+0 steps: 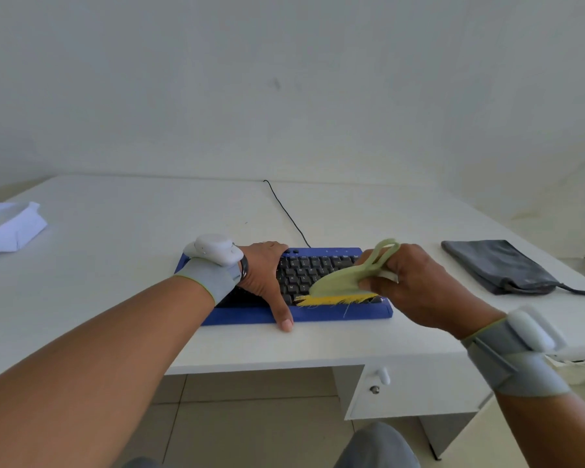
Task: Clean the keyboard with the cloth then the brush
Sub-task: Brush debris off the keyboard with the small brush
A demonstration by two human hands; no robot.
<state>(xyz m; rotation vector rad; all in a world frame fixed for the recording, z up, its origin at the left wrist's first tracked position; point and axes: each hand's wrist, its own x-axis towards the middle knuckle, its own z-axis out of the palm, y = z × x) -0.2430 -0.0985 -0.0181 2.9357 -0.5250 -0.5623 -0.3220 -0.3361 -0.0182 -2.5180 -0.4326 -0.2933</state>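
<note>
- A white surface (149, 265) stands against a bare pale wall, and a blue-framed keyboard (318, 282) with dark keys lies near its front edge.
- The right hand (419, 285) pinches the pale green handle of the brush (341, 282); its yellow bristles touch the keys of the front row, right of centre.
- The left hand (264, 275) lies flat on the left half of the keyboard, fingers straight, thumb reaching over the front edge onto the surface, holding nothing.
- The brush looks light, its handle stiff and its bristles soft and frayed, so a pinch at the looped handle end should do.
- The keyboard seems light enough to slide, hence the steadying palm.
- A dark grey cloth (497, 268) lies to the right, well apart; by my reading the wiping is done.
- White folded fabric (11, 228) sits far left.
</note>
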